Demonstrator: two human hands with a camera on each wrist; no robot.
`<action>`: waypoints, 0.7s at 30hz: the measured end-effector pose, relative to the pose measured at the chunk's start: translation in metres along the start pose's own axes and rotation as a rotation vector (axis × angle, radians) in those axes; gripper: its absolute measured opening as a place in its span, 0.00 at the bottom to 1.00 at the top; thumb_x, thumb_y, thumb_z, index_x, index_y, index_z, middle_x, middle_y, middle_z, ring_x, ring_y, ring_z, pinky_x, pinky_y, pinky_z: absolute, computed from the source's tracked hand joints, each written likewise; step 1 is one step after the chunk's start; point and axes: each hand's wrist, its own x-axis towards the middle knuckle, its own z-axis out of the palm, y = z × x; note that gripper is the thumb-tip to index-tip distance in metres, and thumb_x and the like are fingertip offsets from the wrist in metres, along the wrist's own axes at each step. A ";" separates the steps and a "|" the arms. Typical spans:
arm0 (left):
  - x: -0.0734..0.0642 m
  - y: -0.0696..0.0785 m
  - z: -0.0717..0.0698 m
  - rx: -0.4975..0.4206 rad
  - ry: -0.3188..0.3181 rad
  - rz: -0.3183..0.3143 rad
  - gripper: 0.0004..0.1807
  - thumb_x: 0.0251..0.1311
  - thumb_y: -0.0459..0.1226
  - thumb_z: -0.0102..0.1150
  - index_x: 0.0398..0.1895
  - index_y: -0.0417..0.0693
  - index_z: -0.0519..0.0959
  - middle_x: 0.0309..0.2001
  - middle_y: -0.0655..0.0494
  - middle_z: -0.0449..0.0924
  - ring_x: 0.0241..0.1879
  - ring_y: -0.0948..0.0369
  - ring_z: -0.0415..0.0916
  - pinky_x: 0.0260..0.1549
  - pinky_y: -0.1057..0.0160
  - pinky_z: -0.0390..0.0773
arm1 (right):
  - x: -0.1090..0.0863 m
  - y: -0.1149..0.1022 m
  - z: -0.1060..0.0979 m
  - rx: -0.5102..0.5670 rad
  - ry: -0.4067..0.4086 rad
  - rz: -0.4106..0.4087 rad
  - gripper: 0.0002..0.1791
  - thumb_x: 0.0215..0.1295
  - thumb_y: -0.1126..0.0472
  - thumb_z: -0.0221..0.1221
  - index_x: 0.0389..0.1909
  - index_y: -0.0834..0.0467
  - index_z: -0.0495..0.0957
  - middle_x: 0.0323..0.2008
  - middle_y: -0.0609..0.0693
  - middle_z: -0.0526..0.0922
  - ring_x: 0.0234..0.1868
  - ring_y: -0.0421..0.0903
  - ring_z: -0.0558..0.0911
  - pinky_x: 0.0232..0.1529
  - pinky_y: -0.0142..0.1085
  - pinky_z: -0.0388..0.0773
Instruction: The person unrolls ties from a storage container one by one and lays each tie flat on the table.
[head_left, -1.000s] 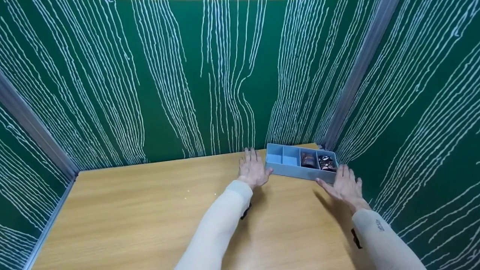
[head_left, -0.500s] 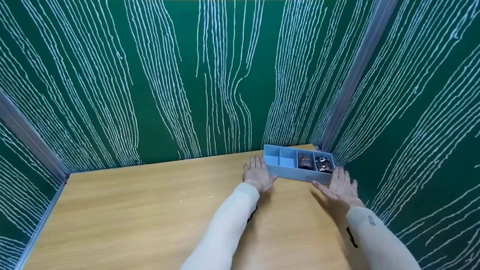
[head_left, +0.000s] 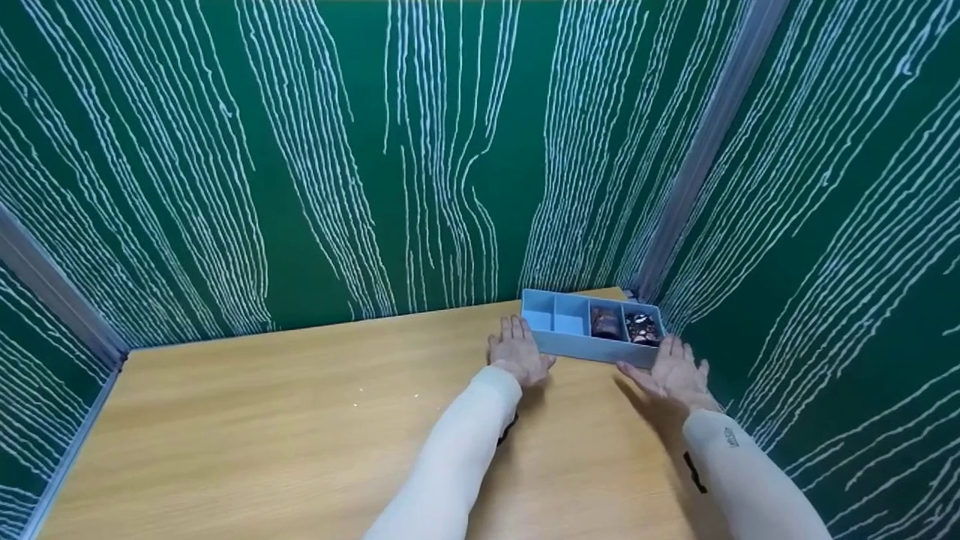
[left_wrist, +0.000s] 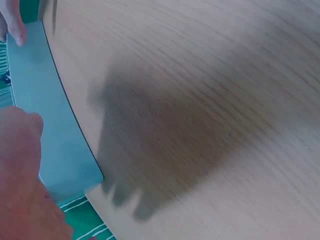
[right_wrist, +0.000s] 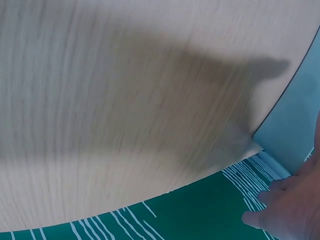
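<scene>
A light blue divided box [head_left: 581,346] stands on the table near the back right corner. Two of its compartments, on the right, hold a dark brown rounded thing [head_left: 606,322] and a dark patterned thing with shiny flecks [head_left: 642,328]; the left ones show bare bottoms. My left hand [head_left: 517,354] lies at the box's left end, fingers straight, thumb along the front wall. At the opposite end is my right hand [head_left: 675,375], its fingers extended and its thumb by the front right corner. In the left wrist view, the box's front wall [left_wrist: 52,107] shows between both hands.
The wooden table [head_left: 285,420] reaches left and forward, with a few small pale specks [head_left: 358,397] on it. Green walls [head_left: 315,285] with white wavy lines rise behind and at the sides. A grey corner post [head_left: 690,165] stands just behind the box's right end.
My left hand has come rightward and nearer, up to the box's left end. My right hand stays by the right end. The whole view has shifted slightly left.
</scene>
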 end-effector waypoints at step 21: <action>-0.015 -0.018 -0.004 -0.038 -0.024 0.010 0.52 0.84 0.68 0.38 0.94 0.43 0.42 0.95 0.47 0.40 0.95 0.50 0.39 0.93 0.47 0.57 | 0.001 -0.016 0.001 -0.065 -0.039 -0.018 0.79 0.69 0.20 0.62 0.87 0.77 0.31 0.87 0.82 0.35 0.88 0.83 0.40 0.87 0.79 0.35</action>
